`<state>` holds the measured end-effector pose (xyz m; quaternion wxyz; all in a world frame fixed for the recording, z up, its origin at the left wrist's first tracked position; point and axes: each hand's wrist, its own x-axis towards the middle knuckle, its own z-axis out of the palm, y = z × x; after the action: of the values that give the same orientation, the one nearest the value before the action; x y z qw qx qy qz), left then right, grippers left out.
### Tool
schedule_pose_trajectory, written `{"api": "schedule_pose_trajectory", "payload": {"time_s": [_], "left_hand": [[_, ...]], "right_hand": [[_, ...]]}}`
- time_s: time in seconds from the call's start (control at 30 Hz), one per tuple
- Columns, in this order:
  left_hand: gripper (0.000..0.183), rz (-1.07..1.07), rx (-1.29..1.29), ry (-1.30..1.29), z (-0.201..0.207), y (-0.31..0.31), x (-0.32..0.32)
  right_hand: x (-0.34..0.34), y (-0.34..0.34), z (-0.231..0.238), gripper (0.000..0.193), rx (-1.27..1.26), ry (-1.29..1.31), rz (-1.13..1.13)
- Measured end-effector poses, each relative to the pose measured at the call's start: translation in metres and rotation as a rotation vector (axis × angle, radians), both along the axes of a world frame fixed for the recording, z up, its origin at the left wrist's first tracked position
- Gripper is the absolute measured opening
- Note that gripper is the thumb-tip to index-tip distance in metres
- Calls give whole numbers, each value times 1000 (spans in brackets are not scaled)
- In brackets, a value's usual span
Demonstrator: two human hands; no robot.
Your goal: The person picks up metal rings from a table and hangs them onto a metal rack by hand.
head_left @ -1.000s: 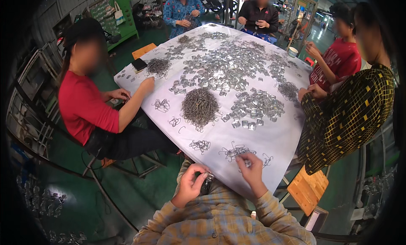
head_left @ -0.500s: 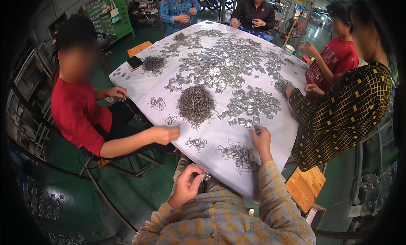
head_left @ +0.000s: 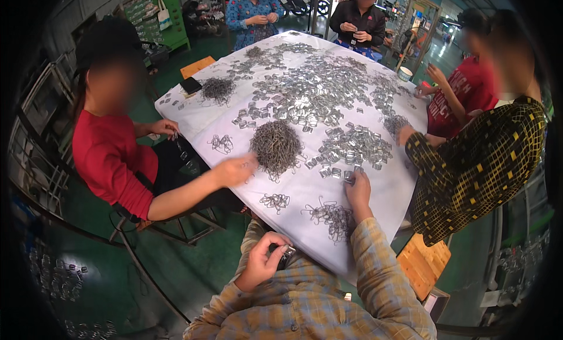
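Observation:
My left hand [head_left: 262, 262] is over my lap just off the table's near edge, thumb and fingers pinching a small shiny bent metal clip [head_left: 290, 251]. My right hand [head_left: 358, 192] reaches onto the white-covered table [head_left: 246, 194]. Its fingertips close on a metal clip at the near edge of a spread of shiny metal clips [head_left: 358, 145]. Close to my right wrist lies a loose heap of thin wire hooks [head_left: 332, 221], with a smaller bunch of wire hooks [head_left: 275, 201] to its left.
A dense round pile of wire hooks [head_left: 275, 147] stands mid-table, with many clips [head_left: 311, 90] beyond. At left, a co-worker's hand [head_left: 236, 170] reaches beside that pile. Other people sit or stand around the table. A wooden stool [head_left: 423, 264] is at my right.
My right hand has come down onto a clip, its fingers closing. The left hand stays nearly still. The left co-worker's hand has moved toward the round pile; a small hook bunch there is gone from view.

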<state>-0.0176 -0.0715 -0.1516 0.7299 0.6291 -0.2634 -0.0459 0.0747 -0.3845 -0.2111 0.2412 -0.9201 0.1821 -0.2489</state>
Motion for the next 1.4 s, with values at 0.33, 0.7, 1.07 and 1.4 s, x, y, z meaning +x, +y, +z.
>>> {"api": "schedule_pose_trajectory", "payload": {"time_s": [0.33, 0.7, 1.07, 1.4], "left_hand": [[7, 21, 65, -32, -8, -1, -1], [7, 15, 84, -24, -8, -11, -3], [9, 113, 255, -191, -1, -18, -2], [12, 154, 267, -276, -7, -17, 1]], "right_hand": [[-45, 49, 52, 19, 921, -14, 413], [-96, 98, 75, 10, 1248, 117, 752], [-116, 112, 92, 12, 971, 270, 705], [-120, 115, 92, 12, 922, 334, 665]]}}
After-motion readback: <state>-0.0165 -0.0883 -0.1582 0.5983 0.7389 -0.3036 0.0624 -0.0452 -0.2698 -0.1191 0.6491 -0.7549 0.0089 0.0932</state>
